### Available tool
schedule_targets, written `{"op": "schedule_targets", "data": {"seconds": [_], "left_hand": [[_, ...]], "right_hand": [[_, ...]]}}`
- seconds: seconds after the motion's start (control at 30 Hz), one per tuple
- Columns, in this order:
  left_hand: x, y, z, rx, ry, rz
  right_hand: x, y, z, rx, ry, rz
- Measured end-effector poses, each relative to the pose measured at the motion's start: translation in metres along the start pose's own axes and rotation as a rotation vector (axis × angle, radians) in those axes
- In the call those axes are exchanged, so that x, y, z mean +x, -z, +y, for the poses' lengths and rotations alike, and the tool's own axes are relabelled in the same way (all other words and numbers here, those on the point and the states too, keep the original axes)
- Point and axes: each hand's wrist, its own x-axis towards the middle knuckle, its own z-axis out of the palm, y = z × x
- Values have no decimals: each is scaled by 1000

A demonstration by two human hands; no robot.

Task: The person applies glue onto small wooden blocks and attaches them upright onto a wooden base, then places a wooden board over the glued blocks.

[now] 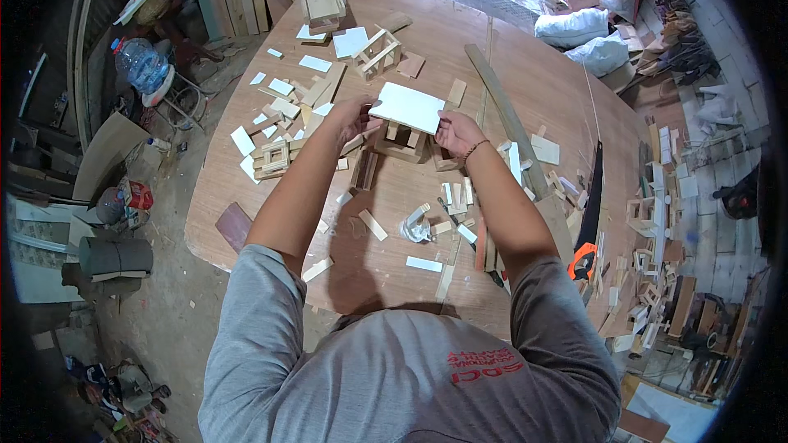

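Between my hands lies a white rectangular panel (pixel 408 107), level on top of a small open wooden frame (pixel 400 144). My left hand (pixel 353 121) grips the panel's left edge, its fingers bent. At the opposite edge, my right hand (pixel 458 134) pinches the panel's right corner. Just below the left hand stands a narrow wooden piece (pixel 364 171) on the table. Another small open frame (pixel 377 53) sits beyond the panel, near a block-like wooden assembly (pixel 322 5). A low wooden frame (pixel 274 159) rests left of my left forearm.
Loose wood and white offcuts (pixel 283 107) scatter over the brown table (pixel 246 230). A small clear container (pixel 416 228) stands near me. Along the right lie a long wooden strip (pixel 509 115) and an orange-handled handsaw (pixel 584 261). A large water bottle (pixel 141 64) stands off the table's left.
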Motion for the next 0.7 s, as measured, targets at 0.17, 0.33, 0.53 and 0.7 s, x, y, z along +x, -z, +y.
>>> {"op": "schedule_targets", "data": {"seconds": [0.17,0.33,0.53,0.7], "left_hand": [[16,-2,-8,16,44,43],[28,11,-22,16,62,46],[25,5,-30,25,76,79],[22,9,-30,14,57,71]], "right_hand": [[16,13,5,-41,-2,33],[23,12,13,-95,36,72],[21,18,22,-142,59,91],[25,16,26,-149,87,77]]}}
